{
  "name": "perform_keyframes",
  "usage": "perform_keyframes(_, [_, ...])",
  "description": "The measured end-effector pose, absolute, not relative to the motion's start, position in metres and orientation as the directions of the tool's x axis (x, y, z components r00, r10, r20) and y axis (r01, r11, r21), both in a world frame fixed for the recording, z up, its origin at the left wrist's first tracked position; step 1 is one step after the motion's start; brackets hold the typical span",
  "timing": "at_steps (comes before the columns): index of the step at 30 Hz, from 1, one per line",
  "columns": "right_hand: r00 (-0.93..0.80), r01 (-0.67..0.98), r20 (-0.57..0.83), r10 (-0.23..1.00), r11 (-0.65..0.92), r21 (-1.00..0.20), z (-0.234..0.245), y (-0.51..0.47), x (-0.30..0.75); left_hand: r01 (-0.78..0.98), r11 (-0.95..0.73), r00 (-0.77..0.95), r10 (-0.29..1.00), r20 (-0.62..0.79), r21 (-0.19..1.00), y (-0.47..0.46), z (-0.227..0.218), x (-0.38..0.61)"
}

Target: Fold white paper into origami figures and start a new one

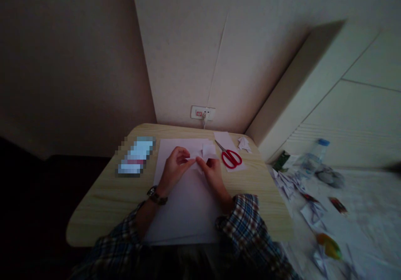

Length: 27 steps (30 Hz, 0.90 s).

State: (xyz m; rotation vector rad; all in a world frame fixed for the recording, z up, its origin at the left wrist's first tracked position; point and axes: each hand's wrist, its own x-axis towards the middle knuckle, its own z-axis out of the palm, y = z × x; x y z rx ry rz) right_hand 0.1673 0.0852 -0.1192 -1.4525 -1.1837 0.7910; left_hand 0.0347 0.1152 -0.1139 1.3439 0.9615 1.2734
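Note:
Between both hands, above a large white sheet, is a small piece of folded white paper. My left hand pinches its left side with thumb and fingers, a watch on that wrist. On the right side, my right hand grips the same paper, thumb near the left thumb. The folds under the fingers are partly hidden. To the right of my right hand lie red-handled scissors, closed, their tips pointing up and left, on top of a white paper strip.
A phone-like lit screen, pixelated, lies at the table's left. A folded paper shape sits at the back right of the wooden table. A wall socket holds a plug behind. Off to the right are a plastic bottle and several folded papers.

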Motion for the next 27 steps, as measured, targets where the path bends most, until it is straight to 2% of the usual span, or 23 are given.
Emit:
perform_keyframes(3, [0.262,0.284,0.160,0.952,0.082,-0.955,-0.121,0.086,0.167,-0.117,-0.109,0.113,0.986,0.122,0.987,0.115,-0.112,0.035])
perform_keyframes(9, [0.266,0.332,0.147,0.953,0.053,-0.942,-0.123,0.086,0.168,-0.145,0.038,0.158,0.987,-0.015,0.989,0.113,-0.105,0.031])
perform_keyframes(15, [0.228,0.373,0.184,0.956,0.089,-0.923,-0.121,0.085,0.166,-0.112,0.015,0.248,0.969,0.013,0.994,0.114,-0.106,0.030])
perform_keyframes(21, [0.226,0.338,0.186,0.956,0.102,-0.936,-0.121,0.087,0.165,-0.079,-0.032,0.245,0.968,0.050,0.996,0.115,-0.106,0.029])
perform_keyframes(27, [0.323,0.299,0.113,0.940,0.011,-0.954,-0.124,0.089,0.168,-0.098,-0.032,0.220,0.974,0.053,0.995,0.112,-0.100,0.028])
